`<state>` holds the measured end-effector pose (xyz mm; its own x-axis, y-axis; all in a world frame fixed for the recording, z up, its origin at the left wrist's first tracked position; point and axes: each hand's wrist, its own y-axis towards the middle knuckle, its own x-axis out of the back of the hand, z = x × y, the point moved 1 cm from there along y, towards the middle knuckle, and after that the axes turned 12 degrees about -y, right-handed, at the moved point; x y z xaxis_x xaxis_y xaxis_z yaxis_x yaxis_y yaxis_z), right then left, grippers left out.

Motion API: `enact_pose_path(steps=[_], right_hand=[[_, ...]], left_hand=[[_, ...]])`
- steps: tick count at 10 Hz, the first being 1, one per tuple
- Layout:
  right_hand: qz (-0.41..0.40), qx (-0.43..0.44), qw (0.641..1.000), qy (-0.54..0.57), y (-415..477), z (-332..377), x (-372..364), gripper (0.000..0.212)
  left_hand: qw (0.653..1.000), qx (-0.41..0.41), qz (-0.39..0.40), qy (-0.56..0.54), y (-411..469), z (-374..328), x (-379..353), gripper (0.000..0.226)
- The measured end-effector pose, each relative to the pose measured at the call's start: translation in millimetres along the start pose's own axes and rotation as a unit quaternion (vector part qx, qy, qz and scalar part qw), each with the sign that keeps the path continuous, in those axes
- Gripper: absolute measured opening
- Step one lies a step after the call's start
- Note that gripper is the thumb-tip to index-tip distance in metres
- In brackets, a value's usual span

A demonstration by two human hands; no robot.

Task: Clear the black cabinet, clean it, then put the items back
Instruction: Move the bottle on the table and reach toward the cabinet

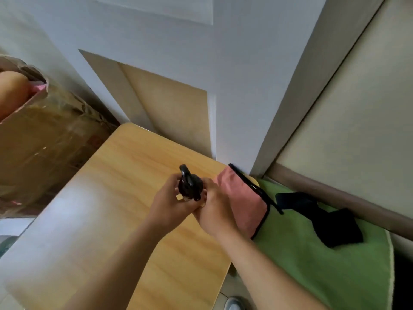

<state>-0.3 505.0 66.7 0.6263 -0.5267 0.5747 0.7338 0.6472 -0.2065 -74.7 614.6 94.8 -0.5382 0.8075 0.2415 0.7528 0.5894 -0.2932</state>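
Over the wooden table (125, 166), your left hand (172, 203) and right hand (215, 211) both close around a black spray bottle (190, 185); its contents stay hidden. Just right of your right hand lies a pink cloth (243, 198).

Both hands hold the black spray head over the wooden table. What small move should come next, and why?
Probably twist the black spray head tight: the left hand and right hand both grip it above the wooden table, and the pink cloth lies ready beside them. Whether it is already tight is unclear.
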Motion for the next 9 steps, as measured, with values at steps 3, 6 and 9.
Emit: enact_pose_path(steps=[3,6,9], right_hand=[[0.026,-0.02,0.999,-0.041,56,5,-30,0.033],[0.017,-0.065,0.994,-0.081,55,5,-42,0.036],[-0.01,-0.143,0.99,0.001,15,13,13,0.068]], left_hand=[[1.0,0.007,0.004,0.013,57,26,25,0.052],[0.998,0.026,0.046,0.031,62,35,33,0.051],[0.99,0.126,0.044,0.036,30,18,63,0.07]])
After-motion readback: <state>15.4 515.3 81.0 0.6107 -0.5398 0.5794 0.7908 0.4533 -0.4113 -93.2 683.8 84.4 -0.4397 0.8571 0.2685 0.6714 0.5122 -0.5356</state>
